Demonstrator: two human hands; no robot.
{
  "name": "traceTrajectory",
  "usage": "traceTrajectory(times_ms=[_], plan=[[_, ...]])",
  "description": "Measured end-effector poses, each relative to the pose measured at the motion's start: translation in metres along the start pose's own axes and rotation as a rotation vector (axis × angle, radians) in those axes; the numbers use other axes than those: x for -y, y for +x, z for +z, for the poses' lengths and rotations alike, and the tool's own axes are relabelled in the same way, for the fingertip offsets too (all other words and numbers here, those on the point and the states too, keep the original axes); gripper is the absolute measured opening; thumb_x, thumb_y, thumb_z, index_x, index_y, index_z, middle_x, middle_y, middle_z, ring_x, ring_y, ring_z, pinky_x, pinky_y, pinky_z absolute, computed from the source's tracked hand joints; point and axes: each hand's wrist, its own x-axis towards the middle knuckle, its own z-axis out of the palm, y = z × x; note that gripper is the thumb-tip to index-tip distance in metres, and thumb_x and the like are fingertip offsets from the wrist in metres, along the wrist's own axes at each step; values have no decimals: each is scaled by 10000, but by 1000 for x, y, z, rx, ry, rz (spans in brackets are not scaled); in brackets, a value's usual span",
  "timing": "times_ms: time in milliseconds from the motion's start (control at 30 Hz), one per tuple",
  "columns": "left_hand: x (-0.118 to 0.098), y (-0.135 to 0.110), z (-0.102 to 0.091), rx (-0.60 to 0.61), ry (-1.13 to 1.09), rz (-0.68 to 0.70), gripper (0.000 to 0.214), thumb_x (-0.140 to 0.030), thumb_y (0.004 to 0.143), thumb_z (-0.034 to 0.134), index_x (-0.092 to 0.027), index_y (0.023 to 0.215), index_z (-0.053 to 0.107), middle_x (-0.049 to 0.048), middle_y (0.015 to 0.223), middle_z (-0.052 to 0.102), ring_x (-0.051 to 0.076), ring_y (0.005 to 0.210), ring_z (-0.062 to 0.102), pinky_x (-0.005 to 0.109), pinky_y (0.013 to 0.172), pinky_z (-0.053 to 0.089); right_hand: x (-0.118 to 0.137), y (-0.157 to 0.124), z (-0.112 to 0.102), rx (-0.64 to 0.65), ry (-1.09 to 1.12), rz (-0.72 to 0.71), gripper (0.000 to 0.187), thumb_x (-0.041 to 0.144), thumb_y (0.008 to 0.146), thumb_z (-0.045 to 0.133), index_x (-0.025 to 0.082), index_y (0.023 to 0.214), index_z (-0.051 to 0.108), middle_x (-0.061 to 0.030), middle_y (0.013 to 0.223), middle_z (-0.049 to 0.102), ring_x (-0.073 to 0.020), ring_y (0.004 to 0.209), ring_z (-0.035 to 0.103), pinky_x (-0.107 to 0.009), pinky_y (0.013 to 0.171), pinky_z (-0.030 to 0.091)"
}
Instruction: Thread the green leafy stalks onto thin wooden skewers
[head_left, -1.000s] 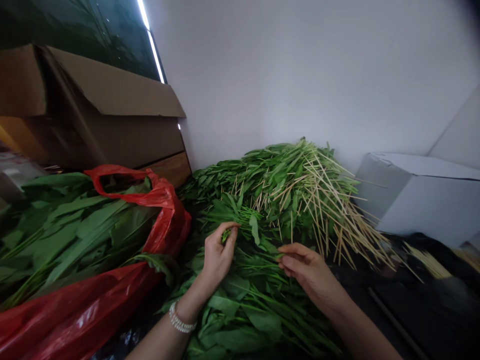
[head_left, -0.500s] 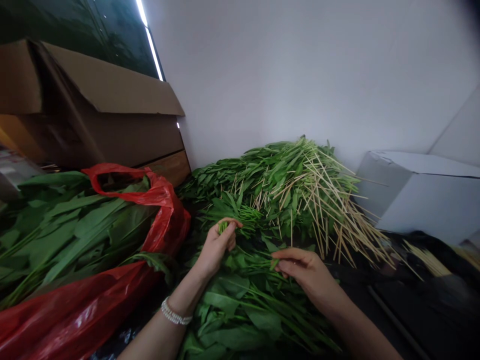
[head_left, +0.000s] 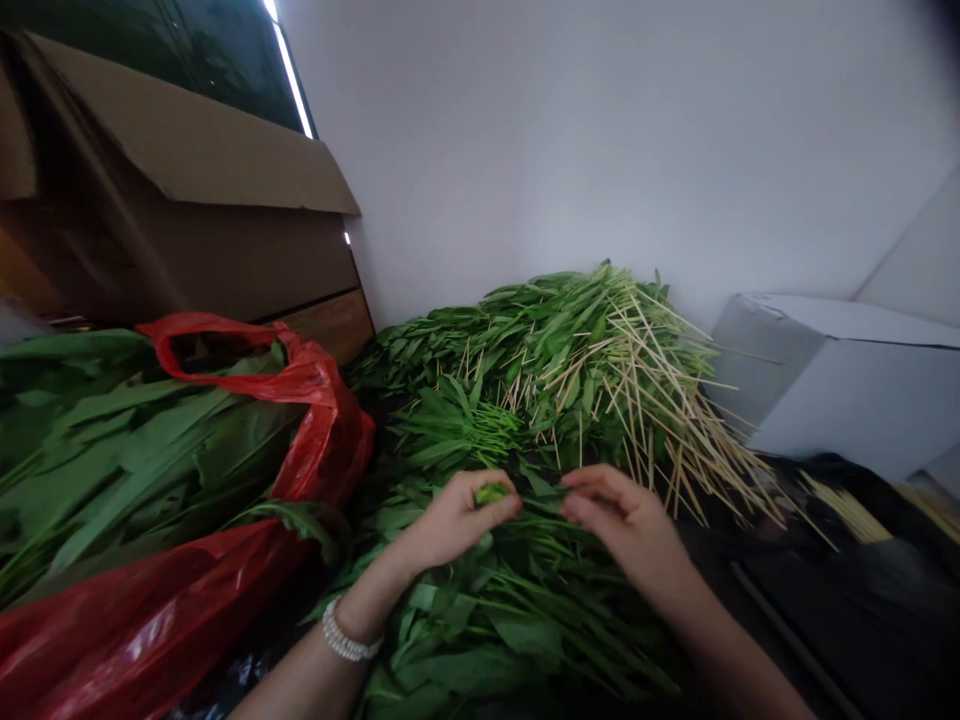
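My left hand [head_left: 450, 522], with a pearl bracelet on its wrist, is closed on a small bunch of green stems [head_left: 491, 492]. Close beside it, my right hand [head_left: 628, 520] pinches a green stalk between thumb and fingers; the two hands almost touch. Both rest over a loose heap of leafy greens [head_left: 510, 620] in front of me. Behind the hands lies a big pile of greens threaded on thin wooden skewers [head_left: 600, 370], the skewer ends fanning to the right.
A red plastic bag [head_left: 225, 560] full of long green leaves lies at the left. Brown cardboard boxes [head_left: 187, 230] stand behind it. A white box [head_left: 847, 390] sits at the right against the white wall. Dark plastic covers the surface at the lower right.
My left hand has come down and to the right with its stems, away from the skewered pile. The right hand has shifted slightly up, so the hands now meet.
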Motion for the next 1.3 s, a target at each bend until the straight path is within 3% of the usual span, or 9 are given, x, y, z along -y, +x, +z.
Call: traceTrajectory(times_ms=[133, 300, 400, 533, 633, 800, 1000, 1200, 1300], plan=[[-2, 6, -15, -301, -541, -7, 407, -500, 819, 633, -174, 654, 454, -88, 525, 321, 51, 436, 271, 163, 438, 305, -4, 6, -20, 4, -224, 16, 180, 377, 743, 650, 199, 769, 657, -2, 650, 653, -173, 616, 596, -287, 585, 450], [-5, 11, -26, -462, -732, 87, 436, -482, 793, 678, -166, 638, 420, -25, 686, 506, 94, 589, 532, 237, 602, 495, -15, 4, -13, 120, -605, -118, 79, 234, 782, 627, 201, 742, 687, -30, 760, 673, -208, 756, 599, -328, 714, 446], [0, 11, -29, -575, -635, 155, 337, -446, 816, 662, -171, 724, 492, -27, 678, 535, 111, 576, 565, 235, 559, 486, -23, 3, -9, 92, -850, -200, 83, 163, 780, 623, 194, 770, 698, -58, 826, 664, -251, 866, 575, -371, 795, 431], [6, 7, -31, -767, -320, 277, 215, -393, 873, 595, -180, 845, 592, -75, 542, 410, 67, 436, 395, 180, 444, 348, -29, 3, -11, 115, -984, -237, 120, 148, 795, 599, 209, 741, 686, -65, 823, 651, -266, 862, 569, -388, 793, 422], [7, 4, -31, -934, 34, 285, 174, -338, 866, 599, -171, 844, 640, -42, 604, 486, 85, 530, 450, 188, 507, 367, -26, 3, -13, -9, -827, -261, 113, 228, 850, 551, 219, 796, 649, -61, 846, 662, -252, 847, 588, -376, 775, 428], [6, 2, -31, -1076, 325, 278, 230, -252, 825, 644, -193, 1046, 660, -31, 714, 549, 97, 603, 494, 200, 588, 413, -18, 4, -17, -178, -277, -36, 189, 410, 883, 506, 231, 935, 540, -15, 745, 641, -200, 696, 614, -326, 666, 458], [8, -1, -29, -1018, 459, 381, 132, -232, 882, 578, -178, 945, 680, 26, 873, 702, 140, 777, 639, 227, 705, 484, -13, 7, -15, -137, 47, 55, 278, 474, 799, 585, 213, 879, 533, 36, 571, 561, -164, 568, 549, -291, 581, 429], [11, -4, -15, -751, 797, 614, 95, -169, 869, 616, -182, 939, 678, 11, 742, 689, 110, 627, 615, 214, 616, 461, -15, 6, -8, -79, 101, 81, 300, 493, 786, 608, 212, 864, 537, 43, 571, 553, -153, 565, 538, -285, 581, 427], [16, -4, -10, -660, 952, 657, 146, -161, 871, 620, -183, 999, 686, -13, 631, 611, 96, 549, 552, 211, 547, 399, -21, 6, -7, -48, 106, 76, 290, 488, 812, 589, 213, 882, 529, 45, 570, 558, -151, 558, 538, -286, 580, 424]])
